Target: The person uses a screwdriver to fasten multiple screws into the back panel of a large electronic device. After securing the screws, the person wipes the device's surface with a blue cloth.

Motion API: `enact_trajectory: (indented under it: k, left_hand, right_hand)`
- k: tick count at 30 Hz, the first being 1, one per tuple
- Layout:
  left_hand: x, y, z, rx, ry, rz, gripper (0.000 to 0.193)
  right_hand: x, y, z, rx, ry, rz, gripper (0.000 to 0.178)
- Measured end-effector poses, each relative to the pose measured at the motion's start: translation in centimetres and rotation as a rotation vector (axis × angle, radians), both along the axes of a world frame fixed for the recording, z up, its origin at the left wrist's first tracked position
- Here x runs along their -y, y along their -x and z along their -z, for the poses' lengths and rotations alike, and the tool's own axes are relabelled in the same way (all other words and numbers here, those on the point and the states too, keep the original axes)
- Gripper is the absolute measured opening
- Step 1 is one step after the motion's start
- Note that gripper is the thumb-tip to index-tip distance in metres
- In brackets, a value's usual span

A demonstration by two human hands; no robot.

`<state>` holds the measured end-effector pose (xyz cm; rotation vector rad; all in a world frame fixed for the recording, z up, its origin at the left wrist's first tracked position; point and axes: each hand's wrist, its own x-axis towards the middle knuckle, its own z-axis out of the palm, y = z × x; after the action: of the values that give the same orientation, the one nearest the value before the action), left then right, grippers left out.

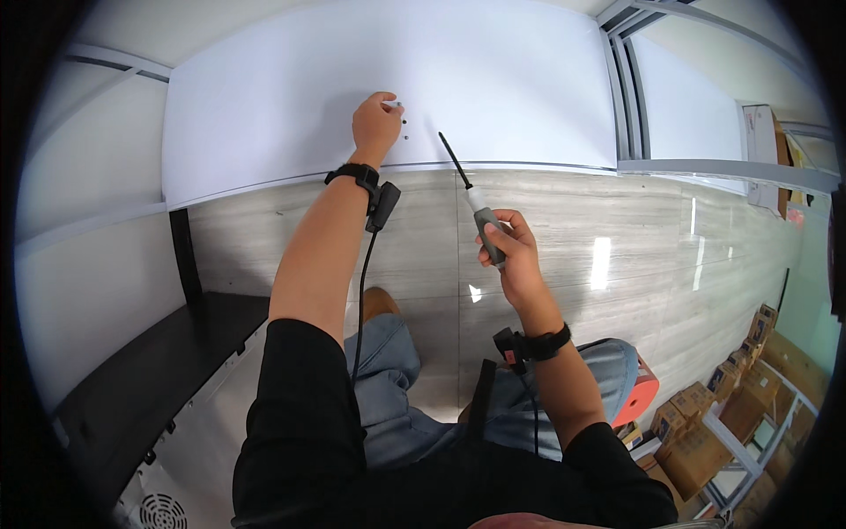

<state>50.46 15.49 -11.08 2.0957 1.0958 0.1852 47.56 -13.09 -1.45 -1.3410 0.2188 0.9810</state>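
Observation:
My right hand (511,251) is wrapped round the grey handle of a screwdriver (488,236). Its dark shaft points up and away to the left, with the tip over the near edge of a white tabletop (511,88). On that surface rests my left hand (377,123), its fingers curled and pinched together. Something small and pale shows at the fingertips, too small to make out. Just right of these fingers lie small dark pieces that look like screws (404,122), in a short row running toward me. The screwdriver tip is apart from them.
Grey metal framing (627,88) borders the tabletop on the right. A black bench (167,370) stands at lower left. Cardboard boxes (705,441) are stacked at lower right, beside a red round seat (636,392). Cables run from both wristbands.

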Motion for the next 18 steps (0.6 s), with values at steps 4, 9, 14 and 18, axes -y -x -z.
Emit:
enact_trajectory:
  k: [4, 9, 14, 18]
  left_hand:
    - [0.0, -0.6, 0.7, -0.033, -0.033, -0.032, 0.023]
    - [0.6, 0.7, -0.2, 0.126, 0.283, -0.149, 0.017]
    - [3.0, 5.2, -6.4, 0.435, 1.152, -0.333, 0.008]
    - [4.7, 11.0, -11.5, 0.646, 1.320, -0.264, 0.006]
  right_hand:
    - [-1.0, -0.1, -0.1, -0.034, -0.040, -0.013, 0.020]
    - [-1.2, 0.2, -0.7, 0.012, -0.032, -0.057, 0.019]
    - [-0.6, 0.6, -3.6, 0.111, -0.005, -0.186, 0.024]
    - [0.2, 1.9, -5.9, 0.189, -0.057, -0.304, 0.031]
